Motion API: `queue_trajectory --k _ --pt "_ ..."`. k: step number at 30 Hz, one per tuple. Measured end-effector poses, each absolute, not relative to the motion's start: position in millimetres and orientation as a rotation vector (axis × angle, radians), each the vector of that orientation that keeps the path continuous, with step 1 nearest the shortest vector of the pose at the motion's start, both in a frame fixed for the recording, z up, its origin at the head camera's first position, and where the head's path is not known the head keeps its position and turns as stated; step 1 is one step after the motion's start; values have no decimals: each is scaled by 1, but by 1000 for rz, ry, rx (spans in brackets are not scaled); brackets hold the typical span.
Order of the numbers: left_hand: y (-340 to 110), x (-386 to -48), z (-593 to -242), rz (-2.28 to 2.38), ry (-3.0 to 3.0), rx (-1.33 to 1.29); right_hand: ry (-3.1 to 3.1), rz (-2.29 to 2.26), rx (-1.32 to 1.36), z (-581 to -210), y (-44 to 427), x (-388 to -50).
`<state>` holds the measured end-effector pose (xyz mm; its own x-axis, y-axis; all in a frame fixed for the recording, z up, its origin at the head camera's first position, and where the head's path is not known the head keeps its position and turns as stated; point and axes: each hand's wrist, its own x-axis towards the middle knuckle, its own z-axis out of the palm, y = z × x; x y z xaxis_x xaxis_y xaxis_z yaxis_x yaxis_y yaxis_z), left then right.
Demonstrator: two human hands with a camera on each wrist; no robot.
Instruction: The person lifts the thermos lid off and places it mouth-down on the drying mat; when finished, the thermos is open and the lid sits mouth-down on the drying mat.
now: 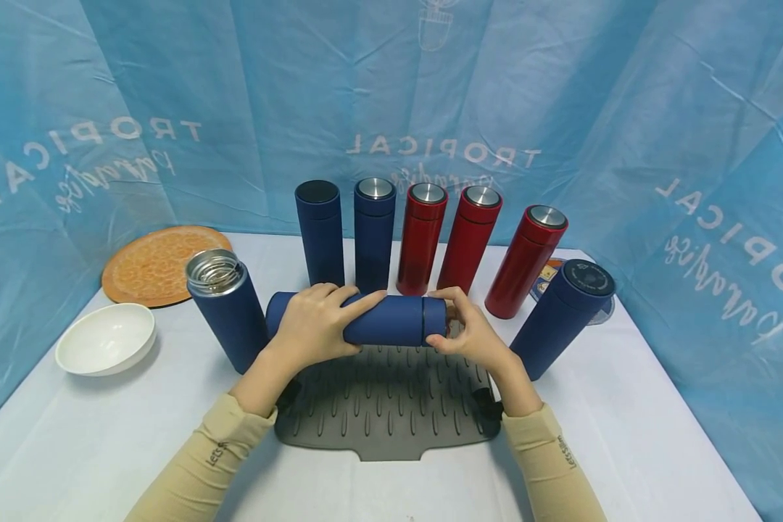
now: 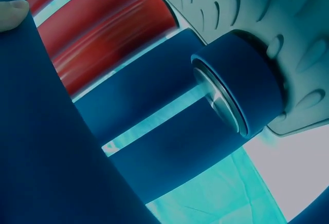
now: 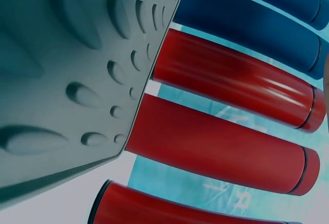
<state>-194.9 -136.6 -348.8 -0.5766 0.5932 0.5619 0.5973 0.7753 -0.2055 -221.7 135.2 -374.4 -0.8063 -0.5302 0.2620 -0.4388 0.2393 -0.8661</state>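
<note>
On the worktop, at the left of the frame, you have a white bowl, and just behind it a round orange mat. Next to the right, an uncapped flask stands upright. At the centre, the held flask lies sideways above the grey mat. Your left hand grips its body from above; your right hand pinches its right end between thumb and fingers. In the left wrist view, a cap sits on the grey mat, silver top upward. Behind, from upper centre toward the right, two blue flasks stand, then three red flasks. At right stands another blue flask, near your right hand.
</note>
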Motion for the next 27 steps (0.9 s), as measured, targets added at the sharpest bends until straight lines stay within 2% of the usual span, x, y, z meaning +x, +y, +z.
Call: queue_trajectory --k 27 --pt "-140 -194 -348 -154 -2533 -872 2576 -1346 -1144 -366 137 -220"
